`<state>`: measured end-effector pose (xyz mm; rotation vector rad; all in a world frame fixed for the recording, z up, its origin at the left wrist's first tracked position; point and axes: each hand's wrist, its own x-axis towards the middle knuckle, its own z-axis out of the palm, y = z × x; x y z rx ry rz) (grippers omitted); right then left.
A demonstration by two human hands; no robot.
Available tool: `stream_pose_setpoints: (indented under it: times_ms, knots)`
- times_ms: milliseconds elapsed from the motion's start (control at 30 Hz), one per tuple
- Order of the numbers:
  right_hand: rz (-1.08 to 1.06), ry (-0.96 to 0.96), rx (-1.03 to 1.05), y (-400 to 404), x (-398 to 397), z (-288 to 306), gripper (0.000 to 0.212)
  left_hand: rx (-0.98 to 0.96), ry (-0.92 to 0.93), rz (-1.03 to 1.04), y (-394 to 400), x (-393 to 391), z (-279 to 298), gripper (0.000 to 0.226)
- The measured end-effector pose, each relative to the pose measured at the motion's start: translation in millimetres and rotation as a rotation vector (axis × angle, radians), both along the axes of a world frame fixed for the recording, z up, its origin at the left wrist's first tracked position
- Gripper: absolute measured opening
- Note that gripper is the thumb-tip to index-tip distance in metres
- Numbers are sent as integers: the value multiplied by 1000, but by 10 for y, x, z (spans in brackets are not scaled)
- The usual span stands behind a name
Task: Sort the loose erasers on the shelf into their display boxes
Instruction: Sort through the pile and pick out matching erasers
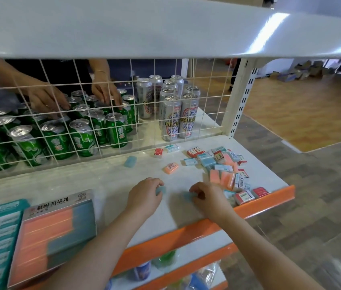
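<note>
Shelf (pixel 111 181); half-hidden blue erasers (pixel 161 190) under curled fingers (pixel 155 183)

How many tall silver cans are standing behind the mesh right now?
7 tall silver cans show, clustered right of the green cans behind the wire mesh: two front, three in the middle, two at the back. More could be hidden behind them.

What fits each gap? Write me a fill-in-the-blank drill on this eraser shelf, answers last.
1. The left hand pinches a ____ eraser; the right hand pinches a second eraser like it.
2. The display box holds blue and ____ erasers.
3. The short cans behind the wire grid are ____.
4. The loose pile lies on the shelf's ____ side.

Answers: blue; orange; green; right
</note>
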<state>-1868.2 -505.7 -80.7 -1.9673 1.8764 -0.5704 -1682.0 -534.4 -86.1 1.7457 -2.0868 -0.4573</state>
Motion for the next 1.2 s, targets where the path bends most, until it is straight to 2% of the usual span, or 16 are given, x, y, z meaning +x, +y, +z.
stream_pose_setpoints:
  times_ms: [167,267,400,567,667,1100,1200]
  knots:
    - [9,8,9,15,-9,10,30,6,-5,26,56,129,-86,37]
    - [-23,-69,24,11,33,28,32,9,62,65,103,162,-78,37]
    - [-47,-218,29,-30,113,106,23,72,388,199,156,188,20,20]
    - [-48,-538,37,-61,196,267,20,174,852,251,241,260,217,22]
    - [-28,-658,75,-35,227,346,23,217,978,247,308,298,273,26]
    - [62,-544,94,131,303,313,26,197,871,257,600,413,244,26]
    - [78,-543,93,163,326,309,27,163,793,252,661,442,221,25]
